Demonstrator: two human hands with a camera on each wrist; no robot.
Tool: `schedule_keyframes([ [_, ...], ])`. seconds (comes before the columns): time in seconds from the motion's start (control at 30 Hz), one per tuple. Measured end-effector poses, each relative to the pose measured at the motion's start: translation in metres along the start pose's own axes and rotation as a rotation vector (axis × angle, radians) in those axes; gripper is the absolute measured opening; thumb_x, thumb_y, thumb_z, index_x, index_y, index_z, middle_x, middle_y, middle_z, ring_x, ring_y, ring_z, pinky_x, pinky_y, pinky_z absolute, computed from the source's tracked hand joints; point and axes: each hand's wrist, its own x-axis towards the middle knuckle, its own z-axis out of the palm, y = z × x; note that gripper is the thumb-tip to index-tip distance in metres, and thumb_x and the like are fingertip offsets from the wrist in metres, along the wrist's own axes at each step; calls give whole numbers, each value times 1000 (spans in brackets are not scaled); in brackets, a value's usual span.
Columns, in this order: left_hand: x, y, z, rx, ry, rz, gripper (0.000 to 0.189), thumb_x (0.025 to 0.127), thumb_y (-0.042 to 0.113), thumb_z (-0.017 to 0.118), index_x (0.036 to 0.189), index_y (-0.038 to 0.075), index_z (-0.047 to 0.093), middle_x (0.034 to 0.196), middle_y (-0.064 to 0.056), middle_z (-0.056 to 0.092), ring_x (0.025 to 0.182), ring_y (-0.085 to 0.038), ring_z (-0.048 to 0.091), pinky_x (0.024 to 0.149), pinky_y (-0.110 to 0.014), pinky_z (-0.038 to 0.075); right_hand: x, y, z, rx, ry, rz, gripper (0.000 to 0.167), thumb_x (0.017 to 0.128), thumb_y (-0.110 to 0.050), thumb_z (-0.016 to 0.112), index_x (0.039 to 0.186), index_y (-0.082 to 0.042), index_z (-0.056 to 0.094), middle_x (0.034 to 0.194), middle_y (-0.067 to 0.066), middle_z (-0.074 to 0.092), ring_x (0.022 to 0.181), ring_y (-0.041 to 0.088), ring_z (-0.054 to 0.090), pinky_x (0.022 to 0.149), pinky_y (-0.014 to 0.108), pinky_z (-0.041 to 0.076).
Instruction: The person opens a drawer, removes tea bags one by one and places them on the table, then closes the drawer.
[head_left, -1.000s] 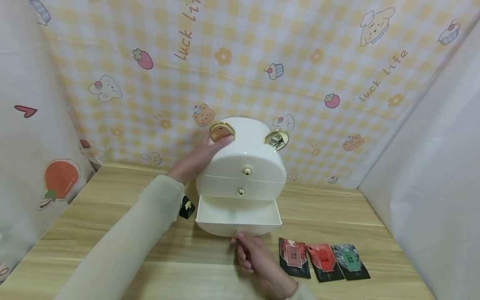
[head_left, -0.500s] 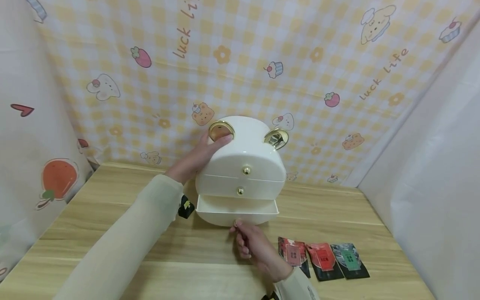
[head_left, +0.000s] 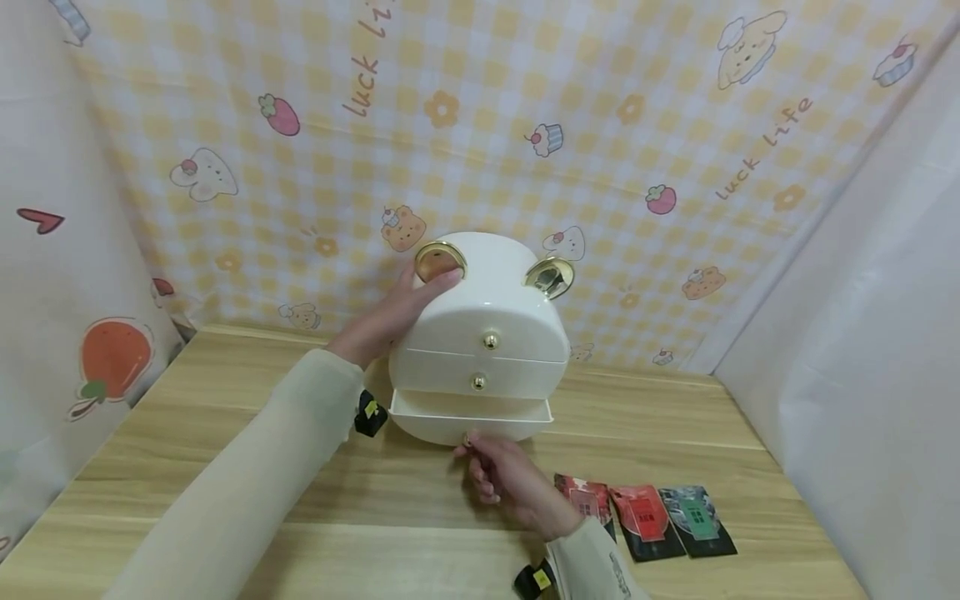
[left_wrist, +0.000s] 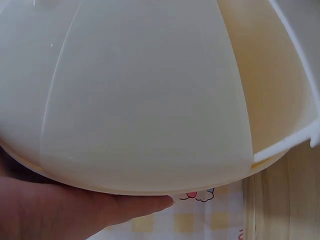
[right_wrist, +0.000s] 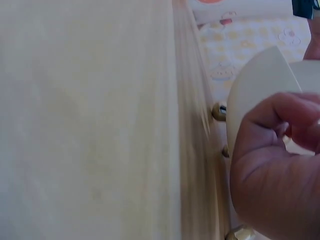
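A white storage box (head_left: 480, 325) with gold-rimmed ears and three drawers stands near the back of the table. Its bottom drawer (head_left: 472, 407) is partly pulled out, and no contents show inside. My right hand (head_left: 517, 479) pinches the small gold knob (head_left: 467, 439) on that drawer; in the right wrist view its fingers are curled. The left hand (head_left: 397, 315) lies against the box's upper left side, thumb stretched beside the left ear (head_left: 440, 262). Its other fingers are mostly hidden behind the box. The left wrist view shows a straight digit (left_wrist: 145, 204) along the box's side.
Three flat packets lie at the right: a dark red one (head_left: 588, 498) partly behind the right forearm, a red one (head_left: 647, 521) and a green one (head_left: 699, 521). A patterned cloth (head_left: 300, 208) hangs behind the table (head_left: 405, 542).
The bottom drawer has slid inward toward the box, with the right hand moving forward on its knob. My left hand has stayed at the box's upper left side.
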Motion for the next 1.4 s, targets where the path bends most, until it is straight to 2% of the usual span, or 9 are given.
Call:
schedule_keyframes([
  [0.13, -1, 0, -2, 1, -2, -16, 83, 94, 69, 52, 158, 37, 10, 128, -11, 59, 107, -25, 63, 89, -34, 51, 3, -2, -4, -21, -18, 1, 45, 108, -37, 44, 118, 2, 63, 62, -11, 52, 50, 2, 41, 47, 17, 33],
  [0.27, -1, 0, -2, -1, -8, -10, 83, 94, 69, 53, 158, 37, 11, 127, -10, 60, 105, -23, 64, 88, -33, 51, 7, -2, -7, -24, -16, -2, 48, 107, -38, 45, 123, 4, 62, 64, -10, 54, 51, 2, 43, 47, 16, 34],
  [0.47, -1, 2, -1, -11, -7, -2, 80, 95, 66, 53, 158, 36, 14, 124, -11, 62, 97, -21, 66, 82, -31, 54, 10, -4, -8, -34, 6, 8, 47, 107, -39, 47, 122, 3, 63, 66, -10, 55, 53, 2, 43, 48, 17, 34],
  [0.73, 0, 2, -1, -9, -1, -28, 86, 94, 68, 53, 160, 36, 9, 131, -12, 57, 105, -23, 63, 88, -32, 51, 14, -6, -11, -38, -1, 8, 47, 107, -40, 46, 120, 2, 64, 65, -9, 54, 53, 3, 43, 48, 17, 34],
  [0.97, 1, 1, 0, -31, 4, 8, 80, 95, 64, 55, 158, 34, 16, 126, -11, 61, 100, -21, 64, 87, -32, 51, 22, -7, -15, -28, -13, -8, 43, 106, -39, 48, 115, -1, 65, 63, -10, 54, 50, 2, 43, 47, 17, 35],
  [1.13, 1, 2, 1, -28, 11, 17, 79, 96, 62, 55, 158, 32, 16, 130, -10, 60, 107, -22, 62, 91, -31, 48, 25, -9, -15, -6, -16, -6, 39, 107, -36, 46, 112, -2, 65, 61, -10, 54, 49, 2, 42, 46, 17, 33],
  [1.4, 1, 2, 1, -18, 3, -16, 87, 94, 66, 55, 160, 33, 9, 136, -12, 55, 113, -24, 58, 95, -33, 45, 26, -11, -14, 18, -21, 6, 36, 108, -34, 46, 109, -5, 66, 61, -10, 54, 50, 2, 42, 46, 17, 32],
])
